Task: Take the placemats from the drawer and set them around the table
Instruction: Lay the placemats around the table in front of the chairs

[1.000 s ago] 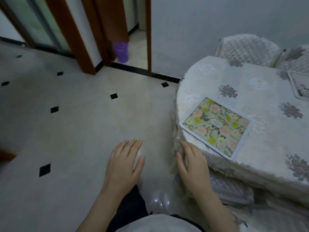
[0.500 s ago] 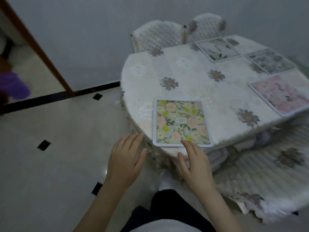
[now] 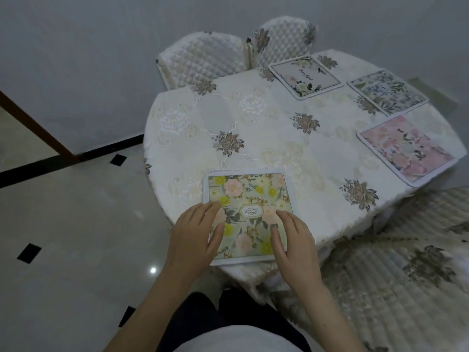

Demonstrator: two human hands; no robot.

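Head view: yellow floral placemat (image 3: 250, 214) is laid at the tabletop (image 3: 253, 128) edge, 6 o'clock, pressed flat by left hand (image 3: 194, 237) and right hand (image 3: 294, 240), likely for squaring up. Each grip is loose, fingers straight, nothing clasped. Three other placemats (image 3: 305, 76) are spread toward 1–3 o'clock.

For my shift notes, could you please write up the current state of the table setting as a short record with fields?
surface: round table with an embroidered cream tablecloth
placemats laid: four
nearest: yellow floral placemat, at the near edge
right side: pink floral placemat
far right: green leafy placemat
far edge: white floral placemat
left hand: open, fingers flat on the yellow floral placemat
right hand: open, fingers flat on the same mat
seating: two quilted chair backs behind the table
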